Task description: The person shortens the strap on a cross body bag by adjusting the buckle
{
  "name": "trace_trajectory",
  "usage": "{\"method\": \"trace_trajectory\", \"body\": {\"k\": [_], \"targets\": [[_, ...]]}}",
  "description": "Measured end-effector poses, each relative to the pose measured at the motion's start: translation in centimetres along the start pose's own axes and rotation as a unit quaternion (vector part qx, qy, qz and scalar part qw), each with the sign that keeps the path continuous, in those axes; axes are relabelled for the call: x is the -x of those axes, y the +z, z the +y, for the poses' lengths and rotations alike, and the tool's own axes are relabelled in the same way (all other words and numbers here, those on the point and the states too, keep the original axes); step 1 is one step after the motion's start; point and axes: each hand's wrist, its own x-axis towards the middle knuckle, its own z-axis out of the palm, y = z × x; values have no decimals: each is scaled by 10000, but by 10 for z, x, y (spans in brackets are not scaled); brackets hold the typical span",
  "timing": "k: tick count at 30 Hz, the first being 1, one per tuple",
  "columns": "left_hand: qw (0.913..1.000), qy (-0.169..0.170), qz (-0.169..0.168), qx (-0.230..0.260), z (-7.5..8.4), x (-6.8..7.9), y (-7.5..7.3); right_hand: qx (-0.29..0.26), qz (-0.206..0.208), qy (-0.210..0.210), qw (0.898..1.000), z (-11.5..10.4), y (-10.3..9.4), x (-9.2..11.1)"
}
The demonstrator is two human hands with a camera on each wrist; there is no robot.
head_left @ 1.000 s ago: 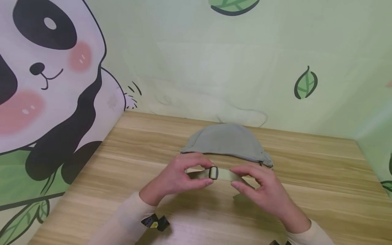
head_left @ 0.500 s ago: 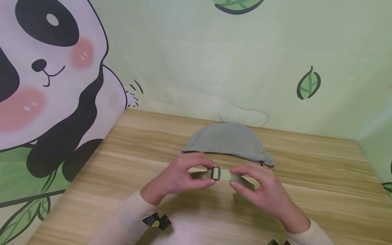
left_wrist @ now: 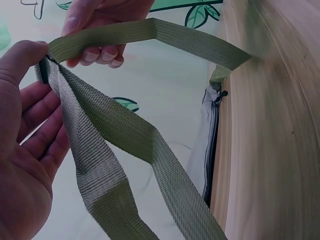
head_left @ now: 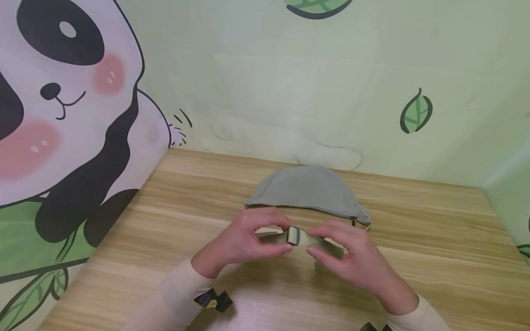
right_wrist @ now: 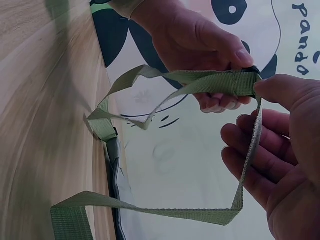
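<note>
A grey waist bag (head_left: 306, 187) lies on the table beyond both hands, its zipped edge towards me. My left hand (head_left: 242, 236) pinches the dark slider buckle (head_left: 293, 236) of its olive webbing strap by the edges, between thumb and fingers. Just right of the buckle, my right hand (head_left: 356, 255) pinches the strap (head_left: 304, 238) between thumb and forefinger. In the left wrist view, lengths of webbing (left_wrist: 197, 47) hang in loose bends from the hands. The right wrist view shows the strap (right_wrist: 175, 215) looping down towards the bag, which is partly hidden there.
The wooden table (head_left: 178, 193) meets a pale green printed wall (head_left: 269, 92) behind the bag. On the left stands a panel with a large panda drawing (head_left: 74, 124). A small black device (head_left: 214, 299) sits at my left wrist.
The slider buckle and my left hand have shifted slightly right, and my right fingertips slightly left. Less strap shows between the buckle and my right hand. The bag stays in place.
</note>
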Motion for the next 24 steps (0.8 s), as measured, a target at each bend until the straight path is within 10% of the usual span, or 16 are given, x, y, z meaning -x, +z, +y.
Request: {"method": "trace_trajectory", "body": {"k": [24], "targets": [[9998, 116, 41, 142, -1, -4, 9, -45, -13, 19, 10000, 0, 4, -1]]}}
